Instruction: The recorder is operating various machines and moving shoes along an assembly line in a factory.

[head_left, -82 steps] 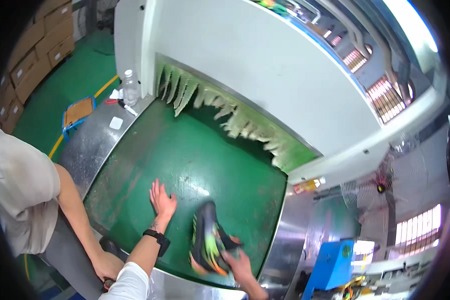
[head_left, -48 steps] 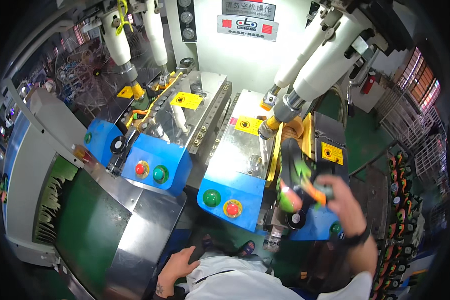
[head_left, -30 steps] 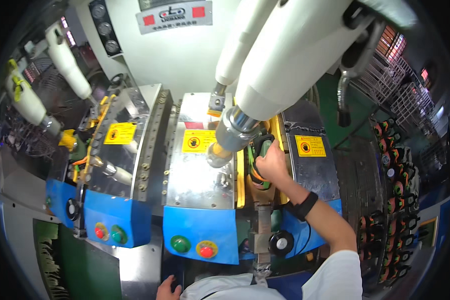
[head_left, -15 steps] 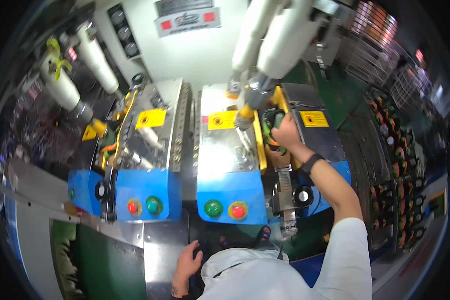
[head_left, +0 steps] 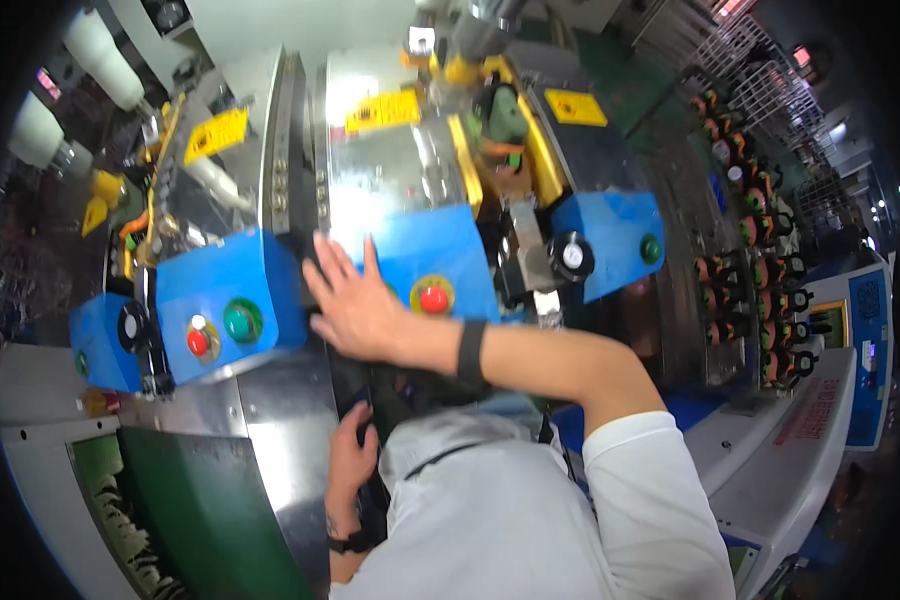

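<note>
My right hand (head_left: 362, 312) is spread open over the left part of the blue front panel (head_left: 425, 240) on the right-hand machine. The palm covers the place left of the red button (head_left: 434, 299), where a green button showed earlier; whether it presses anything cannot be seen. Lower down, my left hand (head_left: 350, 452) hangs by my waist with fingers loosely bent and apart, holding nothing visible. A green and black shoe-like piece with orange trim (head_left: 505, 120) sits between yellow side walls (head_left: 540, 150) of the right machine, below a metal press head (head_left: 482, 32).
On the left stands a similar machine with a red button (head_left: 198, 342) and a green button (head_left: 240, 321). A round black knob (head_left: 572, 257) juts out beside the slot. Racks with several black, orange and green pieces (head_left: 767, 225) stand at the right.
My right hand has left the shoe-like piece and swung left and toward me onto the blue panel. My left hand stays low. The whole view has shifted with my head.
</note>
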### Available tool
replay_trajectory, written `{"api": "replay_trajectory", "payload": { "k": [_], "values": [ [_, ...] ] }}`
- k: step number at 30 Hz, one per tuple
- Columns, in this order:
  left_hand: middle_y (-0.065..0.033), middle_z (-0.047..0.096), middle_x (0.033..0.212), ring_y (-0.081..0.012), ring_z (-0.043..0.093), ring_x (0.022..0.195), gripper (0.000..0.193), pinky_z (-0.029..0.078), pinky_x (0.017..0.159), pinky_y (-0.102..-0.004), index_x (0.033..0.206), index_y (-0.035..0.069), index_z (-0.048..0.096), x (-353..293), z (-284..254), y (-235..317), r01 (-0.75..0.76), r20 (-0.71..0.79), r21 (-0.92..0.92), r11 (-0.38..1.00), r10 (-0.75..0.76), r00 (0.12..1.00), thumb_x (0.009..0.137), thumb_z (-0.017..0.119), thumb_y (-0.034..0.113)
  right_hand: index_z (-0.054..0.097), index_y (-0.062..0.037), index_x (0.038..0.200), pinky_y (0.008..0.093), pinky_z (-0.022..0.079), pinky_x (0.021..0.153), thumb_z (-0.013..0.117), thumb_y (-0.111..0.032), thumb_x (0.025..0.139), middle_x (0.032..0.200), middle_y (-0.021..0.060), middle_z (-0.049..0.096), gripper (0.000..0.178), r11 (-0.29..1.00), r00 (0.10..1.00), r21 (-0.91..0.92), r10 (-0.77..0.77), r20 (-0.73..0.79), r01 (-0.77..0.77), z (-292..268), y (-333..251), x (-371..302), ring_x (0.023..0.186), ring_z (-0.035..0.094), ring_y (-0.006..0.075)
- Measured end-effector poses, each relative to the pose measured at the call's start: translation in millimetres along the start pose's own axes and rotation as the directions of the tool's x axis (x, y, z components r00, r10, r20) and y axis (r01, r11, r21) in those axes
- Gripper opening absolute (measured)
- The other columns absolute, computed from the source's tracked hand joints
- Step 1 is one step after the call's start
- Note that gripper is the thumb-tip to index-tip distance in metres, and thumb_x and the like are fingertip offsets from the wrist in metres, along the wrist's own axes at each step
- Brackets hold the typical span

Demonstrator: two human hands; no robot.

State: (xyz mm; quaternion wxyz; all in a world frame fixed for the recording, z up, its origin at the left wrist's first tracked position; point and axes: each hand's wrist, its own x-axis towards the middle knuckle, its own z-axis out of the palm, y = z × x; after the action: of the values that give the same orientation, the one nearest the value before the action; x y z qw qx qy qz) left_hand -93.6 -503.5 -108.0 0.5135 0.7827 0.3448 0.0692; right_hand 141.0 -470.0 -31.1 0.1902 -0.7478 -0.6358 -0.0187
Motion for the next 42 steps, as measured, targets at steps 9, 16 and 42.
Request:
{"api": "replay_trajectory", "payload": {
  "k": [9, 16, 42],
  "values": [
    [-0.0207, 0.065, 0.111, -0.0371, 0.062, 0.104, 0.037, 0.049, 0.089, -0.0395, 0.112, 0.002, 0.062, -12.6, 26.8, -17.8, -0.075, 0.210, 0.039, 0.996, 0.065, 0.975, 0.082, 0.066, 0.023, 0.050, 0.0025, 0.120, 0.0460, 0.045, 0.087, 0.058, -0.025, 0.086, 0.117, 0.0231, 0.057, 0.044, 0.730, 0.907, 0.676, -0.210, 0.364, -0.102, -16.5, -47.2, -163.9, 0.107, 0.057, 0.0368],
    [-0.0202, 0.063, 0.117, -0.0313, 0.061, 0.110, 0.042, 0.047, 0.092, -0.0370, 0.125, -0.003, 0.053, -10.1, 59.6, -7.8, -0.039, 0.524, 0.210, 0.977, -0.079, 0.848, 0.085, 0.058, 0.009, 0.049, 0.0004, 0.122, 0.0496, 0.050, 0.079, 0.058, -0.023, 0.086, 0.105, 0.0217, 0.061, 0.044, 0.729, 0.890, 0.638, -0.089, 0.447, -0.248, -28.9, 20.8, -224.5, 0.098, 0.060, 0.0402],
    [-0.0146, 0.061, 0.121, -0.0281, 0.057, 0.116, 0.041, 0.043, 0.098, -0.0385, 0.127, 0.001, 0.053, 35.5, 284.8, 421.3, -0.165, 0.730, -0.593, 0.788, 0.440, -0.523, 0.089, 0.062, 0.013, 0.054, 0.0037, 0.120, 0.0434, 0.049, 0.084, 0.055, -0.033, 0.090, 0.102, 0.0216, 0.067, 0.047, 0.466, 0.667, 0.495, 0.630, 0.397, -0.734, -120.1, 223.9, -372.7, 0.096, 0.063, 0.0384]
  ]
}}
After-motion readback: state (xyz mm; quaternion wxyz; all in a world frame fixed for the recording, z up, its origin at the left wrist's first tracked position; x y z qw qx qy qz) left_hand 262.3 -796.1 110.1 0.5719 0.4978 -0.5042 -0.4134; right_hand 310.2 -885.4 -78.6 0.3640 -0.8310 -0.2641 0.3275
